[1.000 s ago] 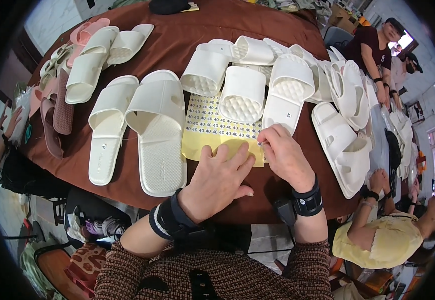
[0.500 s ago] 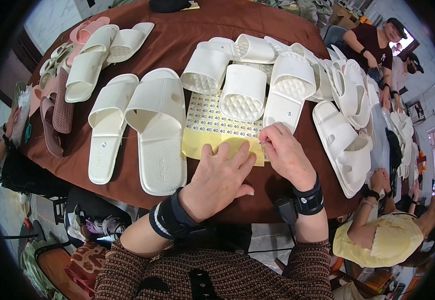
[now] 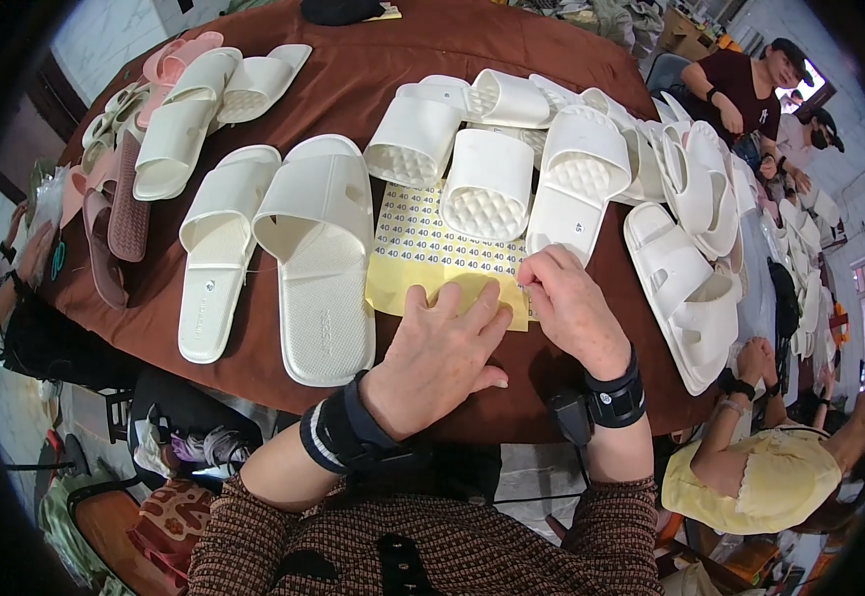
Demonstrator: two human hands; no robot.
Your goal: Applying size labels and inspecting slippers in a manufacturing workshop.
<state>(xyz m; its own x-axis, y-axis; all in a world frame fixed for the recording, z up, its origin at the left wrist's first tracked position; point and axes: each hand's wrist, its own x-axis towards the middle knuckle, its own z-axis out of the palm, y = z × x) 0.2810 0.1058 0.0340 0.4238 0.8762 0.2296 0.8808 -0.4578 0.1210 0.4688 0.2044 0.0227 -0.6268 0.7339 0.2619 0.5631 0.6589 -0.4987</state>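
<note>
A yellow sticker sheet printed with rows of small round labels lies on the brown tablecloth, partly beneath a white slide slipper. My left hand rests palm down on its lower edge, fingers spread. At the sheet's right edge, the thumb and index finger of my right hand are pinched together at a label; the exact grip is partly hidden by the fingers. Just beyond that hand is another white slipper bearing a small round sticker. Two more white slippers, one narrower and one wider, lie to the left.
White slippers are heaped along the right side. At the far left are pink and mauve slippers. A dark cap sits at the table's far edge. People are around the table, one in a yellow top at right.
Both hands keep nearly the same pose at the sheet. The whole view has shifted very slightly; the slippers stay where they were.
</note>
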